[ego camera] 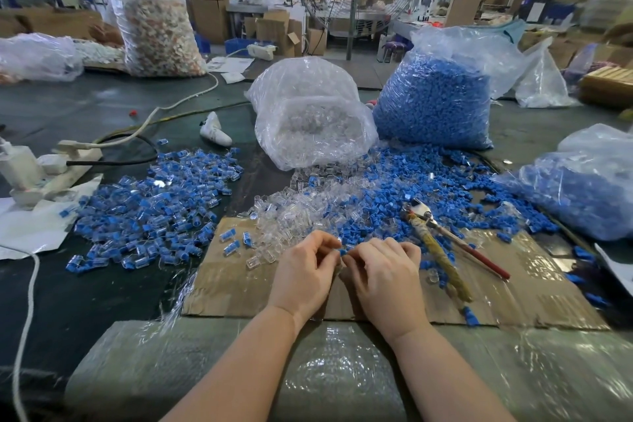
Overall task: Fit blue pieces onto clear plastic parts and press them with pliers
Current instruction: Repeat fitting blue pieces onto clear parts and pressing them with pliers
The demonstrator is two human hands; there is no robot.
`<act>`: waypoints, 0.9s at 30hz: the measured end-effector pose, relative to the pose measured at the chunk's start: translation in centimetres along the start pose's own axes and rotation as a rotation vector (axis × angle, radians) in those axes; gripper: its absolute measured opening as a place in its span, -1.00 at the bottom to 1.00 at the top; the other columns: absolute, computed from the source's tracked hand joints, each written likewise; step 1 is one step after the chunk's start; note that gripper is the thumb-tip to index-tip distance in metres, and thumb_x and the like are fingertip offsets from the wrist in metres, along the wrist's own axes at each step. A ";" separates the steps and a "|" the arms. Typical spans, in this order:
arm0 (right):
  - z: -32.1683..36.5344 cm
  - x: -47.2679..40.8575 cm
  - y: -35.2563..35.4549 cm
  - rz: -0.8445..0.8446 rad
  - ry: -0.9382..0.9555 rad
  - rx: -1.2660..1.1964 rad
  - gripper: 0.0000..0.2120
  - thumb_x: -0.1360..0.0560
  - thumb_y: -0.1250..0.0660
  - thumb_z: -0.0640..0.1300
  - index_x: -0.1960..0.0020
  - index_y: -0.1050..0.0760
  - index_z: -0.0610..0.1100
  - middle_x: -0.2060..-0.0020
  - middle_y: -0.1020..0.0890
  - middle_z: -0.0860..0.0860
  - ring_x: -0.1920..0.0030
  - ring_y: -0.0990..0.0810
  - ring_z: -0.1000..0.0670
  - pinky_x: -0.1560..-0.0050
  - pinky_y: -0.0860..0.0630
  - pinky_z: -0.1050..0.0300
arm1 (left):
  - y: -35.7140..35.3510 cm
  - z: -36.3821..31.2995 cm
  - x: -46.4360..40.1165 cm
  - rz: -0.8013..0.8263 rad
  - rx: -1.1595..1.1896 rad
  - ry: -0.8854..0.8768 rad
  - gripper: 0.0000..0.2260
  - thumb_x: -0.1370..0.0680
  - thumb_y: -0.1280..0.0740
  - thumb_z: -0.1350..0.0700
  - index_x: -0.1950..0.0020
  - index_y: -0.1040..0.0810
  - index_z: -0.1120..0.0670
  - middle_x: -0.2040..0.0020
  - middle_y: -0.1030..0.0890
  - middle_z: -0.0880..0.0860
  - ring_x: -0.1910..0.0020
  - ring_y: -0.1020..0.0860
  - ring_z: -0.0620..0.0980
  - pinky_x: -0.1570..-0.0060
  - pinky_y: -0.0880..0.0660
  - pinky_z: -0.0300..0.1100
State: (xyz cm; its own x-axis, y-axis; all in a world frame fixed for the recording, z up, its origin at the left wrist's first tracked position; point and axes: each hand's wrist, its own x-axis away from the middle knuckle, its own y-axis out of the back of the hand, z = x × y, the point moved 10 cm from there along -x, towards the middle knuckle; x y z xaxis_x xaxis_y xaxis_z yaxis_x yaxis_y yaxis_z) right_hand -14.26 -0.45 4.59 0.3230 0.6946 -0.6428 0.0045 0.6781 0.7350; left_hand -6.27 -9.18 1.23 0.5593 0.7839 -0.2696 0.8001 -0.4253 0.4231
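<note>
Bubble wrap [308,370] covers the near table edge. Beyond it, left to right: assembled blue-and-clear pieces [154,212] heaped left of the cardboard sheet [226,281]; left hand [305,271] and right hand [383,271] meet fingertip to fingertip — both pinched on a small blue piece [343,251], clear part not discernible. Loose clear parts [291,212] lie just behind; pliers [442,243] rest unheld on the cardboard's right — among scattered blue pieces [428,181].
</note>
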 end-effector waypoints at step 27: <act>0.6 -0.2 0.6 0.006 0.043 -0.135 -0.87 -0.40 -0.38 -0.04 0.11 -0.64 -0.04 0.24 -0.61 0.08 0.22 -0.56 -0.05 0.10 -0.22 0.08 | 0.0 0.0 -0.1 0.018 0.035 -0.003 -0.78 -0.50 -0.35 0.24 0.16 -0.50 -0.10 0.30 -0.56 -0.10 0.29 -0.51 -0.30 0.23 -0.42 -0.47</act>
State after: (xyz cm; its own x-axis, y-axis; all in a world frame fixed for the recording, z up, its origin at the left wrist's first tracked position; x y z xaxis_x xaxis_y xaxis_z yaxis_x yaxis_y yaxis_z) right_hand -13.76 -0.30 5.23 0.2815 0.7068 -0.6490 -0.1253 0.6977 0.7054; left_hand -6.29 -9.27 1.25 0.5741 0.7747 -0.2650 0.7971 -0.4547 0.3974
